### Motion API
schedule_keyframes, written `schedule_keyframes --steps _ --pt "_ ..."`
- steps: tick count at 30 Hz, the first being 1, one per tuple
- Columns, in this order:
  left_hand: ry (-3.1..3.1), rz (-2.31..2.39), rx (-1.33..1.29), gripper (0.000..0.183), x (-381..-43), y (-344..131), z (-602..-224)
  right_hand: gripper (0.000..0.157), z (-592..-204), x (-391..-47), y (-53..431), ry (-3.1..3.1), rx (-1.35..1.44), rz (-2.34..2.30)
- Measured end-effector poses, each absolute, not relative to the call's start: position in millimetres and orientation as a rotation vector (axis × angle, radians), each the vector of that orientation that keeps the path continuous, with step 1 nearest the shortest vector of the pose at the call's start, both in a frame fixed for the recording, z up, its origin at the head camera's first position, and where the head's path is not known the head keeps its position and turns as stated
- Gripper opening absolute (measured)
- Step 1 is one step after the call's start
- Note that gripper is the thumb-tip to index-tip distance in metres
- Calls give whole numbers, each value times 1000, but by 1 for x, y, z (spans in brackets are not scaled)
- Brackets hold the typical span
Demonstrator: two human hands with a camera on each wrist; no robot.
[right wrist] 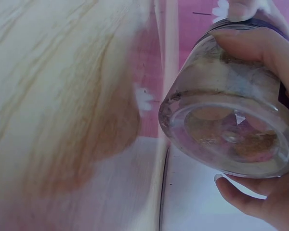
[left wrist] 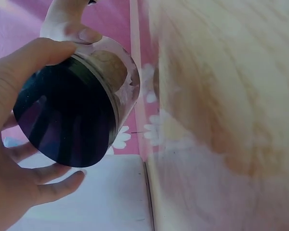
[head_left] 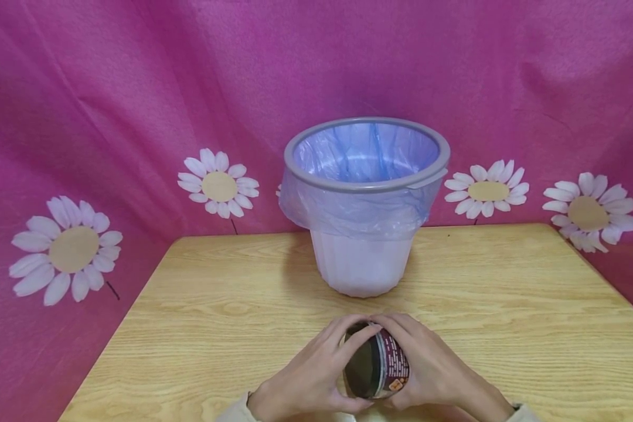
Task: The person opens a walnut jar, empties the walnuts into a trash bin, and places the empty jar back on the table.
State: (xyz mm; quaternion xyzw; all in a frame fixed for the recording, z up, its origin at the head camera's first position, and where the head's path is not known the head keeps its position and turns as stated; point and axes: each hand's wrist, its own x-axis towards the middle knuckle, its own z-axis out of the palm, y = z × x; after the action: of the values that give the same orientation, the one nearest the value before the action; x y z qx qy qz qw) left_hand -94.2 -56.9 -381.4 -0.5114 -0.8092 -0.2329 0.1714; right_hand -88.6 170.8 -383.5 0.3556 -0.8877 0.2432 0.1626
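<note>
Over the front part of the table, both hands hold a clear jar (right wrist: 231,86) with a dark round lid (head_left: 363,363) and a dark printed label (head_left: 394,366). It lies tilted on its side, lid toward the left. My left hand (head_left: 313,369) curls round the lid, thumb and fingers at its edge. The right hand (head_left: 435,366) grips the jar's body from the other side. In the right wrist view, the clear base (right wrist: 231,137) faces the camera, and brownish patches show through it. Fingertips of both hands meet at the jar's far side.
Behind the hands stands a white bin (head_left: 364,264), lined with a bluish plastic bag (head_left: 348,217) folded over and held by a grey rim ring (head_left: 366,187). It rests on the wood-grain table (head_left: 216,305). A pink cloth (head_left: 137,117) with large daisies surrounds the table's back and sides.
</note>
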Motion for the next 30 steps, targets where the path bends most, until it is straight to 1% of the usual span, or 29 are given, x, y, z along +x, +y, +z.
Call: schedule_keyframes --steps 6,14,19,22,27,30 --pt "-2409 -671 -1406 111 -93 -57 -383 109 -384 -89 172 -2512 1019 708" --pt "-2440 -735 -1368 104 -92 -56 -382 109 -384 -89 172 -2517 1003 699" --pt "-2450 -829 -1355 104 -93 -58 -381 110 -383 -89 173 -2528 993 705" --pt "-2451 -922 -1368 106 -95 -61 -379 110 -382 -90 173 -2532 988 724" --pt "-2440 -862 -1427 109 -98 -67 -375 108 -383 -90 172 -2518 1006 748" --pt "-2413 -826 -1462 105 -99 -69 -373 108 -383 -90 171 -2523 1005 753"
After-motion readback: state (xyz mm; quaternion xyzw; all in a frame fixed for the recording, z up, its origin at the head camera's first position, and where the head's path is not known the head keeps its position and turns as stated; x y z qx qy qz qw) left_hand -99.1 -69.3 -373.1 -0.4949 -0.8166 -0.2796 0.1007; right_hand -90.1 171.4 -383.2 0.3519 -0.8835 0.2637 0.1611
